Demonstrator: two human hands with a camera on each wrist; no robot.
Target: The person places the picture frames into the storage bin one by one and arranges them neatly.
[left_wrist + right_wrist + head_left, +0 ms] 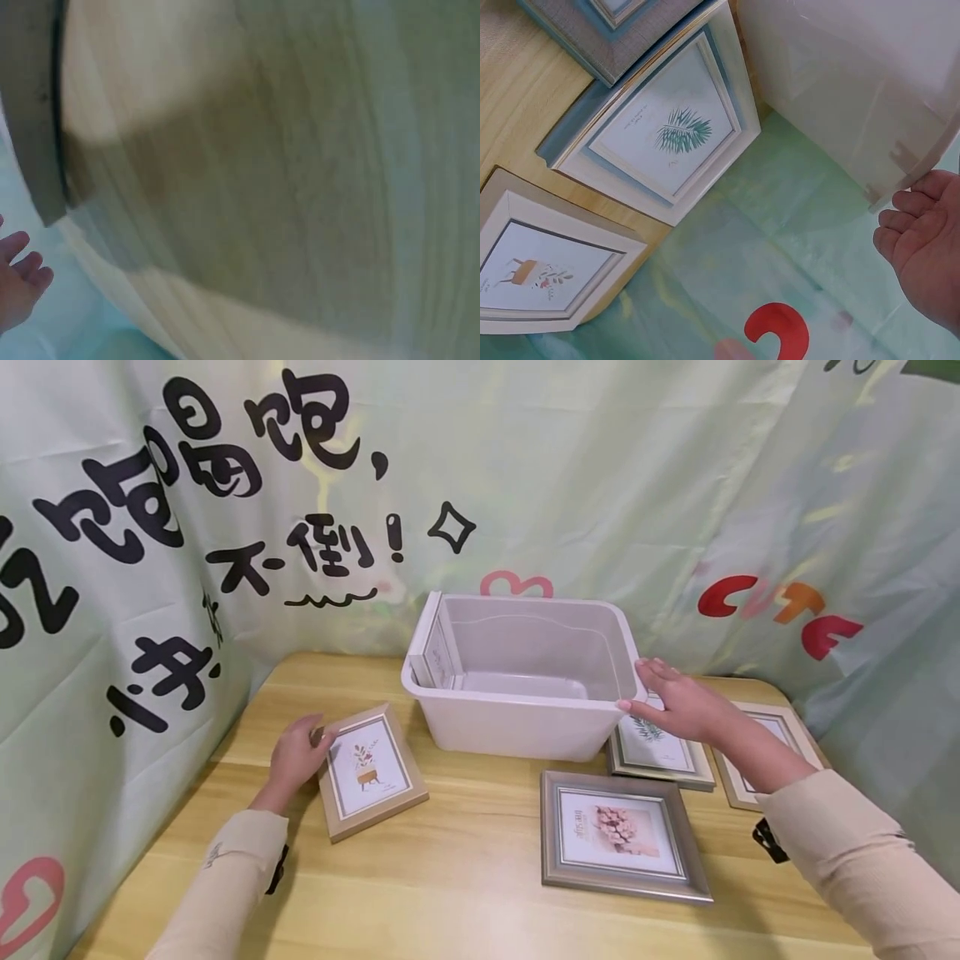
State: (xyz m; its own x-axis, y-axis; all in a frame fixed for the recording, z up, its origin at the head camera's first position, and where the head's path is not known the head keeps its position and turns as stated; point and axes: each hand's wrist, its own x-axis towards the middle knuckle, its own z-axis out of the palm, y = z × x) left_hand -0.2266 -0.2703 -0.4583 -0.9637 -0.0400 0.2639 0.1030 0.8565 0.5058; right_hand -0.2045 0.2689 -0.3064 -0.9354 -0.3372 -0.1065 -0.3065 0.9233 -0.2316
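Observation:
My left hand (296,752) holds the upper left edge of a light wood picture frame (367,770) with a potted plant print, its thumb over the border. In the left wrist view, that hand's fingertips (39,279) show beside a frame's side (34,112). A pale plastic storage bin (517,724) stands at the back of the table. Against its left inner wall, at least one picture frame (431,647) is upright. My right hand (678,702) rests at the bin's right rim, thumb at the front corner; in the right wrist view its fingers (900,217) touch the rim's outside.
Right of centre lies a grey-brown frame (551,827) with a pink flower print. Behind it is a frame with a green leaf print (660,131); farther right lies a light frame (607,247) with a potted plant print. A printed curtain (600,485) hangs behind the table (465,877).

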